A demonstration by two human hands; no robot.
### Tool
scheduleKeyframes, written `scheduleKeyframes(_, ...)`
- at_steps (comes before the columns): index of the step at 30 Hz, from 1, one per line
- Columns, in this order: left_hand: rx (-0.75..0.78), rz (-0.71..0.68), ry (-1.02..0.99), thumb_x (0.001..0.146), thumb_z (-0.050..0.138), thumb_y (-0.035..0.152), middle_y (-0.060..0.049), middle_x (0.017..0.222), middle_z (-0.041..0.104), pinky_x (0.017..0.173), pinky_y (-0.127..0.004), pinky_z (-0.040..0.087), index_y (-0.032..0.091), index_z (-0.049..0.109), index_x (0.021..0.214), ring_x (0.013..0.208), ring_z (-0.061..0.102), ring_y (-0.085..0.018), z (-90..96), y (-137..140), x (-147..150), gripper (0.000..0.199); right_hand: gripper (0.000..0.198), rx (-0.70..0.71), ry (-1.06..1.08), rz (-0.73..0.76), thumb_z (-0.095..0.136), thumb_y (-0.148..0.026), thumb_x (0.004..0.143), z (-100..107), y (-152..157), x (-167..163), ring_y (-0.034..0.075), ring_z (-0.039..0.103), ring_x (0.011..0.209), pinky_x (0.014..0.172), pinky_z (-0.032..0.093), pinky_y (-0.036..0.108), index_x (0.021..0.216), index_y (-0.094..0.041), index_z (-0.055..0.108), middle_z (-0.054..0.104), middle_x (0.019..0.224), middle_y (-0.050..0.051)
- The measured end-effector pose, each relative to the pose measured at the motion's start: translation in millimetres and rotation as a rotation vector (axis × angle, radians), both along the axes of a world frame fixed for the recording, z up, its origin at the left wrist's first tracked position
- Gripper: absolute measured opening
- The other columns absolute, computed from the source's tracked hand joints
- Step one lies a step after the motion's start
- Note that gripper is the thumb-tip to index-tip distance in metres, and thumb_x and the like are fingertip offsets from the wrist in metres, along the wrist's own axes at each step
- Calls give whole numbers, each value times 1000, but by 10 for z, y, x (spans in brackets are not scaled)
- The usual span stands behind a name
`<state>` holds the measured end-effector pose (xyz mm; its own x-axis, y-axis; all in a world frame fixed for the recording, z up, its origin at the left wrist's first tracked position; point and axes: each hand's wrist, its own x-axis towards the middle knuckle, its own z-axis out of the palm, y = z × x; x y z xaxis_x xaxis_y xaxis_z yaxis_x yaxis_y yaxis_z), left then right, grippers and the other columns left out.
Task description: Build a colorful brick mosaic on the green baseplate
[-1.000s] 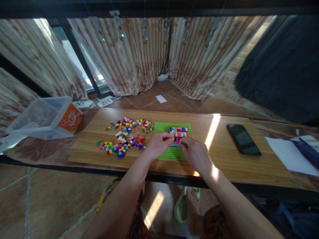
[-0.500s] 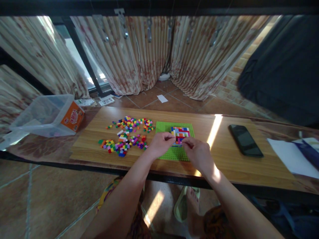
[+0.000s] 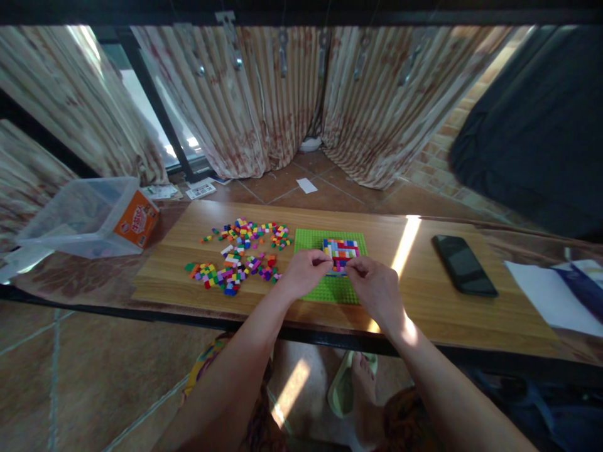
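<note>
Left hand and right hand curl at the brick build, grip I can't tell; orange label's writing blurs.

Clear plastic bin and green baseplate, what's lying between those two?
In the head view, a scatter of loose colored bricks lies on the wooden board between the clear plastic bin and the green baseplate.

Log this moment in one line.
left hand: at brick block; right hand: at brick block; brick block: on green baseplate; loose bricks: leftward
</note>
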<state>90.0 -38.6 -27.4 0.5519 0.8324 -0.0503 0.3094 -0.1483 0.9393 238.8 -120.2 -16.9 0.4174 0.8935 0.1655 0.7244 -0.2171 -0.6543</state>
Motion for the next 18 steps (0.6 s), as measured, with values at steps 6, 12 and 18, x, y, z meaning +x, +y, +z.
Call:
scheduleKeyframes(6, 3, -1, -4, 82, 58, 28, 1, 65, 62, 58, -24, 36, 14, 74, 79, 61, 50, -12, 11, -22, 13, 21, 21, -22, -34, -3, 55, -29, 83, 1, 13, 1, 20, 66, 70, 66, 41, 30, 77, -22, 74, 76, 76, 3)
scheduleKeyframes(12, 29, -6, -8, 83, 58, 26, 0, 67, 65, 61, -24, 39, 15, 73, 78, 64, 54, -13, 20, -27, 13, 20, 25, -26, -17, 10, 53, -31, 85, 10, 0, 9, 19, 65, 67, 65, 40, 30, 78, -21, 74, 74, 72, 3)
scheduleKeyframes(18, 44, 1, 13, 83, 57, 25, -1, 69, 67, 61, -25, 39, 14, 74, 78, 65, 54, -14, 34, -36, 14, 20, 23, -27, 46, 9, 55, -33, 83, 16, -18, 8, 18, 65, 66, 64, 41, 29, 79, -21, 75, 74, 71, 2)
